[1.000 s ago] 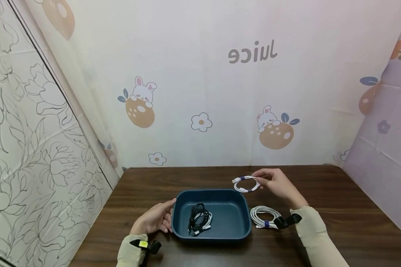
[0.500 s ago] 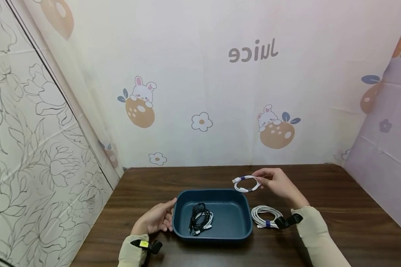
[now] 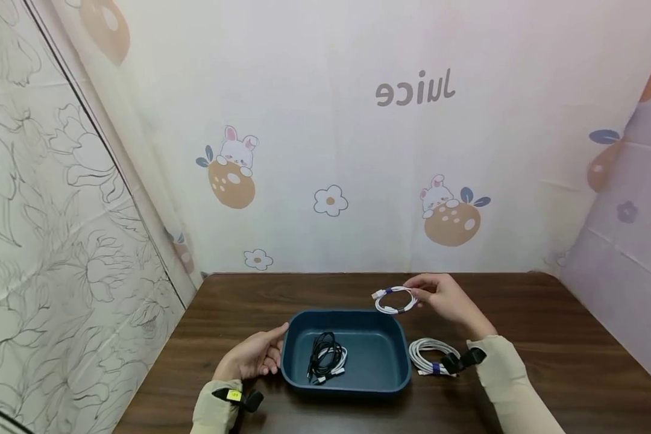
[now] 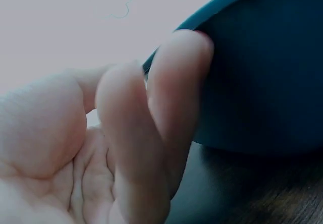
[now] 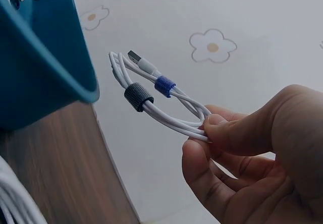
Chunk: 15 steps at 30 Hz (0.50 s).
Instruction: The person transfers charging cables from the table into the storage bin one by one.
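My right hand (image 3: 447, 301) pinches a coiled white USB cable (image 3: 380, 306) between thumb and fingers, held up near the box's back right corner. In the right wrist view the cable (image 5: 164, 115) has a blue tie, a dark grey tie and a metal USB plug. My left hand (image 3: 257, 355) holds the left side of the dark blue box (image 3: 369, 392), its thumb at the rim. Two fingers meet the outer wall of the box (image 4: 262, 82) in the left wrist view. Inside lie a black cable (image 3: 322, 355) and a white cable (image 3: 339, 364), partly overlapping.
A thicker coiled white cable (image 3: 425, 355) with a blue tie lies on the table just right of the box, partly behind the right wrist strap. The brown wooden table (image 3: 526, 319) ends at a patterned curtain (image 3: 325, 241) behind.
The right hand and its cable have shifted very slightly left, towards the box. The left hand keeps its place at the box's side; the head view has tilted a little.
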{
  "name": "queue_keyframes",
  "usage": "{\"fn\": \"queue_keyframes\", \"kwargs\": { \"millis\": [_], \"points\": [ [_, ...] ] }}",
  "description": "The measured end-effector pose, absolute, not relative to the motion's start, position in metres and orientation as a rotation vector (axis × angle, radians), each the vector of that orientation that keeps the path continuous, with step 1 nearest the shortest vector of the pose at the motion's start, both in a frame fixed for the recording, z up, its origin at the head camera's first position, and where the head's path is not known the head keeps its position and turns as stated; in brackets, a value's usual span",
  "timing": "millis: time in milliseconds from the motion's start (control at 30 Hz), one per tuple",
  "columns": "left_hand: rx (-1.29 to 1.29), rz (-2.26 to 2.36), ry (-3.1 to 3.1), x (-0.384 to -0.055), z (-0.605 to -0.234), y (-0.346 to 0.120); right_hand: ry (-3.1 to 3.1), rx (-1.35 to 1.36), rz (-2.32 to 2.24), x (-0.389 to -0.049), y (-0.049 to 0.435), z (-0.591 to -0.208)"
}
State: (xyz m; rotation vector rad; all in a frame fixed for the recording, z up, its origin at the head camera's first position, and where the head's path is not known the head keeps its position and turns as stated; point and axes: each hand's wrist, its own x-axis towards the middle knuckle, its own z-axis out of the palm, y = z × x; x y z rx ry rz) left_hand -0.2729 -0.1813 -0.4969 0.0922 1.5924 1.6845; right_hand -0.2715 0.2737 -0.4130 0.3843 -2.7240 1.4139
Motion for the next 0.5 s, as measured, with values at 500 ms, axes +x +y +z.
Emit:
{"fn": "queue_keyframes", "kwargs": {
  "millis": [500],
  "points": [
    [0.136, 1.681, 1.506, -0.272, -0.492, -0.181, -2.757, 0.483, 1.411, -0.281, 0.253, -0.395]
  ]
}}
